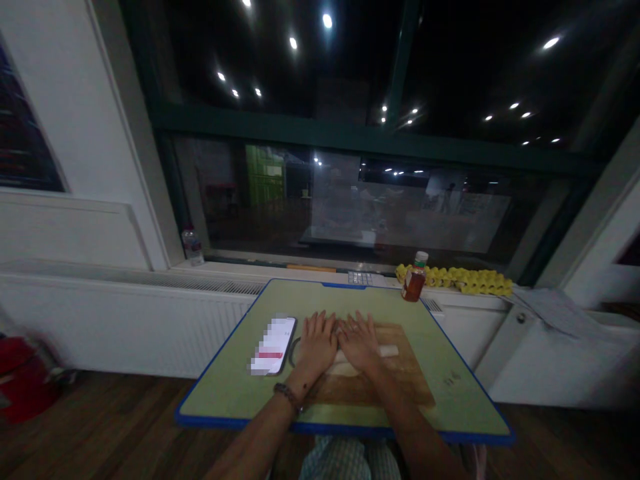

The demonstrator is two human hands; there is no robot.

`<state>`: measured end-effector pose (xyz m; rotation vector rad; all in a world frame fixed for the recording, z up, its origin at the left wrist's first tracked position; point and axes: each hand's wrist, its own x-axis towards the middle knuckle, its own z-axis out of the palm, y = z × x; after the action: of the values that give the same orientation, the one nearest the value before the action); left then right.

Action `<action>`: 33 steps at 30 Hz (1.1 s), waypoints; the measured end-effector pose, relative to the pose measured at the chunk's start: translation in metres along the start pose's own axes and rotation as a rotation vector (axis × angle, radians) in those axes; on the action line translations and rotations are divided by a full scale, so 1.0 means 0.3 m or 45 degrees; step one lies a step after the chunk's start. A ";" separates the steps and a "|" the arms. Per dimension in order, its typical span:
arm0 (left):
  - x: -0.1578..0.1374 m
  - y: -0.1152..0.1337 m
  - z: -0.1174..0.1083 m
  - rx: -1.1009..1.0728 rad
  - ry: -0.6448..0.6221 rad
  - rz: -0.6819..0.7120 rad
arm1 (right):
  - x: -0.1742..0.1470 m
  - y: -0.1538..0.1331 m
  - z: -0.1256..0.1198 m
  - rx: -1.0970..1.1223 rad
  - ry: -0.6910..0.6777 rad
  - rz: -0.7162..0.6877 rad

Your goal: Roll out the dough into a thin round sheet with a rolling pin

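My left hand [319, 341] and my right hand [359, 339] lie side by side over a wooden board [407, 387], palms down with fingers stretched out and apart. From under my right hand a pale rod [389, 351], like a rolling pin, sticks out to the right; the rest of it is hidden. A flat pale piece that looks like dough [345, 368] shows on the board between my wrists. Just left of my left hand is a dark curved edge [294, 352], partly covered.
The board rests on a green folding table [225, 390] with a blue rim. A lit phone [275, 347] lies at left. At the far right edge stands a bottle of reddish-brown liquid [414, 283]. Yellow egg trays [465, 279] and a clear bottle [192, 247] are on the windowsill.
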<state>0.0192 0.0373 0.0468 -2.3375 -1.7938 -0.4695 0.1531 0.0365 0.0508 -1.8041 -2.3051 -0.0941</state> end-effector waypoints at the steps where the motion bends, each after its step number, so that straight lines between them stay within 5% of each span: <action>1: 0.027 -0.005 -0.001 -0.011 -0.031 -0.053 | 0.029 -0.001 -0.002 -0.005 -0.021 0.034; 7: 0.074 -0.018 0.005 -0.044 -0.121 -0.180 | 0.079 -0.005 0.019 -0.006 0.016 0.126; 15: -0.104 0.021 0.008 -0.048 0.215 0.175 | -0.127 -0.010 0.042 0.080 0.178 -0.116; 21: -0.149 0.026 -0.002 -0.144 0.268 0.183 | -0.236 0.059 0.020 0.361 0.179 -0.329; 29: -0.165 0.004 -0.008 -0.320 0.325 0.265 | -0.258 0.186 -0.039 0.208 0.067 -0.271; 33: -0.166 -0.023 -0.045 -0.446 0.480 0.103 | -0.216 0.224 -0.036 0.089 0.188 -0.198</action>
<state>-0.0010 -0.0105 0.0421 -2.3110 -1.5332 -1.2046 0.2341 -0.0105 0.0427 -1.5296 -2.3102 -0.1630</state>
